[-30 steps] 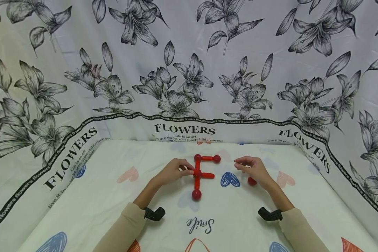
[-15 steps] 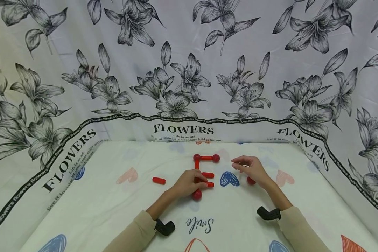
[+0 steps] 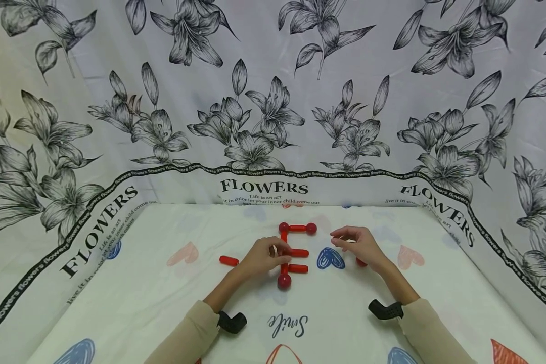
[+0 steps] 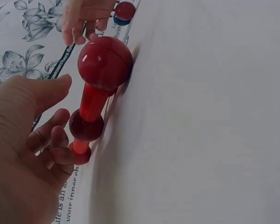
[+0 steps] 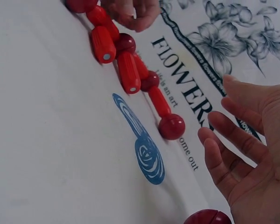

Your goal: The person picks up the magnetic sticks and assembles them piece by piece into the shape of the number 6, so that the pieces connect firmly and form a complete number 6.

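Red magnetic balls and rods form a flat frame on the cloth. Its upright runs from a near ball through a middle ball to a far ball. Rightward from it point a far rod tipped with another ball, a middle rod and a lower rod. Whether the lower rod touches the upright, I cannot tell. My left hand hovers beside the middle ball, thumb and fingers apart, holding nothing. My right hand hangs loosely curled above a loose red ball.
A loose red rod lies left of the frame, close to my left wrist. White cloth with printed hearts and "Smile" covers the table. Behind it hangs a flower-printed curtain.
My left hand went from the middle ball towards the lower upright with the lower rod, let go of it there, and drew back slightly up and left. My right hand has barely moved.
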`<state>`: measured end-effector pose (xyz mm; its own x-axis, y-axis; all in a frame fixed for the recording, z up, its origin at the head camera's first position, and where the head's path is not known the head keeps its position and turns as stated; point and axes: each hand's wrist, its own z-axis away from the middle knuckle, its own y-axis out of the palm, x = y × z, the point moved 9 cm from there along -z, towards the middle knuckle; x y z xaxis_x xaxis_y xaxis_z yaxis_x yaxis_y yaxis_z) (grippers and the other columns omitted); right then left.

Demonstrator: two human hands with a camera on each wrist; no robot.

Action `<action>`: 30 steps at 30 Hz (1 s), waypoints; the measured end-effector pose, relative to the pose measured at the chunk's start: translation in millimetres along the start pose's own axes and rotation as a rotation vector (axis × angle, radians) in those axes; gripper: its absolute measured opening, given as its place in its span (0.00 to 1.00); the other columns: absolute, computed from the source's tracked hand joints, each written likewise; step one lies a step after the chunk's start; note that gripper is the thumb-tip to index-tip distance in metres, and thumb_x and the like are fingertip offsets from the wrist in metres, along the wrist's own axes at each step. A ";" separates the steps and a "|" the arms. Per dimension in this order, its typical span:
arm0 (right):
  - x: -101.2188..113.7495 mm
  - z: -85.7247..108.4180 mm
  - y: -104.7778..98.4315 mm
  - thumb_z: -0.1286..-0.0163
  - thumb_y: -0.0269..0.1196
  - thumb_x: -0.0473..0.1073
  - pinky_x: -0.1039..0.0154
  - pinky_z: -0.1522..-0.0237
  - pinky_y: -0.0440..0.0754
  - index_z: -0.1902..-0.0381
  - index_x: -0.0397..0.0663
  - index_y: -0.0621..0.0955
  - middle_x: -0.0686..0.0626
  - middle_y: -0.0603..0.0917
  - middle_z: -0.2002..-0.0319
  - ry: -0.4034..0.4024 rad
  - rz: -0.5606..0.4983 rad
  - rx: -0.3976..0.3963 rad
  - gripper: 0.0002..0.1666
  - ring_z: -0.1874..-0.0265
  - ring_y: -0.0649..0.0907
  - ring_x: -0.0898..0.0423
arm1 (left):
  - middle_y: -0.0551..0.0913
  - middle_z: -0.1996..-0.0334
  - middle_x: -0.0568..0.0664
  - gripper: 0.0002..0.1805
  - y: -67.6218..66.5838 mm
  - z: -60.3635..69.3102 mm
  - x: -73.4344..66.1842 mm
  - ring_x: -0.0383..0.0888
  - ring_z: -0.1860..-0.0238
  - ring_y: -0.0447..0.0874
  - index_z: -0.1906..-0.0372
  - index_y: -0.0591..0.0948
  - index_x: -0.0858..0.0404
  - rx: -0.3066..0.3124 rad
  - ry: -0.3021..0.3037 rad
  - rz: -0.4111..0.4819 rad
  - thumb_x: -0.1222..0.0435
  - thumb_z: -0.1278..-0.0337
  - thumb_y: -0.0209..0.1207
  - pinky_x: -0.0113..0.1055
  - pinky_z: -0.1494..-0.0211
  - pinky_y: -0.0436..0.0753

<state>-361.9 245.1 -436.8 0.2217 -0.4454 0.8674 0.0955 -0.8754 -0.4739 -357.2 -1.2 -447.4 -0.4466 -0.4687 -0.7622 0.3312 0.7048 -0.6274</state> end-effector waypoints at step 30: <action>19.0 9.0 71.5 0.39 0.67 0.50 0.65 0.62 0.79 0.54 0.47 0.83 0.50 0.85 0.62 -0.071 -0.040 0.203 0.18 0.65 0.81 0.52 | 0.83 0.73 0.45 0.07 16.2 1.0 24.6 0.43 0.73 0.78 0.62 0.85 0.46 0.206 -0.037 0.169 0.53 0.47 0.65 0.37 0.69 0.81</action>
<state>-342.1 175.8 -455.6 0.2806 -0.3906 0.8768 0.2974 -0.8331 -0.4663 -362.0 -1.8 -476.5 -0.3417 -0.3752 -0.8617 0.5620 0.6533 -0.5073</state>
